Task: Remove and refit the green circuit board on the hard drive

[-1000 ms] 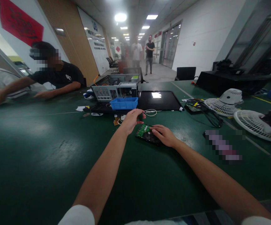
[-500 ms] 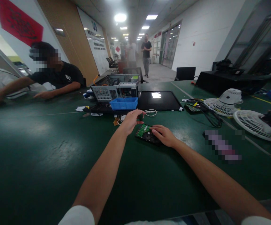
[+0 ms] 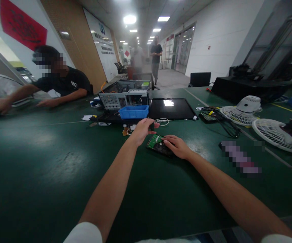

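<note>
The hard drive [image 3: 158, 148] lies on the desk [image 3: 60, 189], in front of the person. Its green circuit board [image 3: 154, 141] is in place, so the work on it seems unfinished; finer details are too small to judge. The right hand [image 3: 177, 146] lies over the drive's right end, fingers stretched on top; whether it grips the edge, one cannot tell. The left hand [image 3: 142, 130] is curled near the far-left corner and partly blocks the view; whether it holds something is unclear. Farther, there are a blue tray [image 3: 134, 113], an open computer case [image 3: 115, 101] and a black panel [image 3: 178, 111]. At far left sits a co-worker [image 3: 72, 81].
</note>
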{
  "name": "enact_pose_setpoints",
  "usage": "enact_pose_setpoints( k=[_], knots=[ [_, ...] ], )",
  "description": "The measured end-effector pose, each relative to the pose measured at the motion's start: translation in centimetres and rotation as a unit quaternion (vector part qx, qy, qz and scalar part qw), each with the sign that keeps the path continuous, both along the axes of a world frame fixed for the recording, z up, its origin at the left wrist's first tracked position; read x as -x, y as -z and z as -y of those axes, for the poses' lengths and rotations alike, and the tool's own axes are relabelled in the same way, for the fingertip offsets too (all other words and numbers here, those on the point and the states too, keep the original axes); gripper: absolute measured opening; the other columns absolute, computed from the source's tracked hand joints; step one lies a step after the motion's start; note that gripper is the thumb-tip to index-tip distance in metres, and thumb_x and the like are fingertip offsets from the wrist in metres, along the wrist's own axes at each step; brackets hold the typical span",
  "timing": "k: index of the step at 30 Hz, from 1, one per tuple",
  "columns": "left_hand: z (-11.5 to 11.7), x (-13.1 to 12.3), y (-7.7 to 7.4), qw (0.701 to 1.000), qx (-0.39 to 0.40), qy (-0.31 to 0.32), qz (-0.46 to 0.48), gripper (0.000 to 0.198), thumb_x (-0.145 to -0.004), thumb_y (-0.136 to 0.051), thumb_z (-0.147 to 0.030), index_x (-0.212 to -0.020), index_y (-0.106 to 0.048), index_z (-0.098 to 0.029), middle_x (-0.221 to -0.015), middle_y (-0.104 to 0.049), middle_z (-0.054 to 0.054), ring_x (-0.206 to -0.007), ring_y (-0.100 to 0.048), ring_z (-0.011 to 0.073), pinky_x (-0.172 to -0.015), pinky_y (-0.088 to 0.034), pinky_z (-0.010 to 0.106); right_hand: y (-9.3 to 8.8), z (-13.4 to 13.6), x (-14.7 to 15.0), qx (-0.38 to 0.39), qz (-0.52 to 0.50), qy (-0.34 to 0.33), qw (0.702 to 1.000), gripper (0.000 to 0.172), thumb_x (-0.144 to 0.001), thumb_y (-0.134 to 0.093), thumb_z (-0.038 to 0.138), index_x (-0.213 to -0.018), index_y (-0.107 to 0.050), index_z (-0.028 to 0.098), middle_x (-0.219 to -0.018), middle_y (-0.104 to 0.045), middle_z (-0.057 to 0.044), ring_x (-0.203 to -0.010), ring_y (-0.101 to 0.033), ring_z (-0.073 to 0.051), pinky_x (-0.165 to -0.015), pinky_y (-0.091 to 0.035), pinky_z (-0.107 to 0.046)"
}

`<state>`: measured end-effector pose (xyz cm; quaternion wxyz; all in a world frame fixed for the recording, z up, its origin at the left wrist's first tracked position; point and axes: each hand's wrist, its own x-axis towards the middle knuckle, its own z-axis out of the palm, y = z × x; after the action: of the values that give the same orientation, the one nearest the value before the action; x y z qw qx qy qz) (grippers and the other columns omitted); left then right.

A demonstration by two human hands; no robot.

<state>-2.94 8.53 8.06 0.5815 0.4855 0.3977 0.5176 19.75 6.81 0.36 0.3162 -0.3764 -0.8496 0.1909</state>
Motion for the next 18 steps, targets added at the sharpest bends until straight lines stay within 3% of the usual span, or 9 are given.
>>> enact_pose_setpoints(
  k=[7, 18],
  knots=[
    [0.23, 0.14, -0.20, 0.999, -0.043, 0.010, -0.031, 0.023, -0.086, -0.063, -0.038, -0.089, -0.070, -0.016, -0.102, -0.069, 0.011, -0.094, -0.064, 0.0212, -0.072, -0.057, 0.031, -0.03, 0.01, -0.04, -0.002, -0.001, 0.002, 1.000, 0.040, -0.103, -0.044, 0.048, -0.125, -0.071, 0.027, -0.129, -0.069, -0.008, -0.125, -0.062, -0.025, -0.110, -0.048, -0.045],
    [0.33, 0.19, -0.30, 0.999, -0.029, 0.013, -0.018, 0.024, -0.086, -0.063, -0.037, -0.098, -0.070, -0.018, -0.096, -0.069, 0.009, -0.090, -0.065, 0.0205, -0.071, -0.057, 0.031, 0.08, -0.04, -0.05, -0.009, -0.003, 0.001, 1.000, 0.040, -0.103, -0.044, 0.048, -0.125, -0.071, 0.028, -0.128, -0.069, -0.007, -0.124, -0.062, -0.026, -0.110, -0.048, -0.046]
  ],
)
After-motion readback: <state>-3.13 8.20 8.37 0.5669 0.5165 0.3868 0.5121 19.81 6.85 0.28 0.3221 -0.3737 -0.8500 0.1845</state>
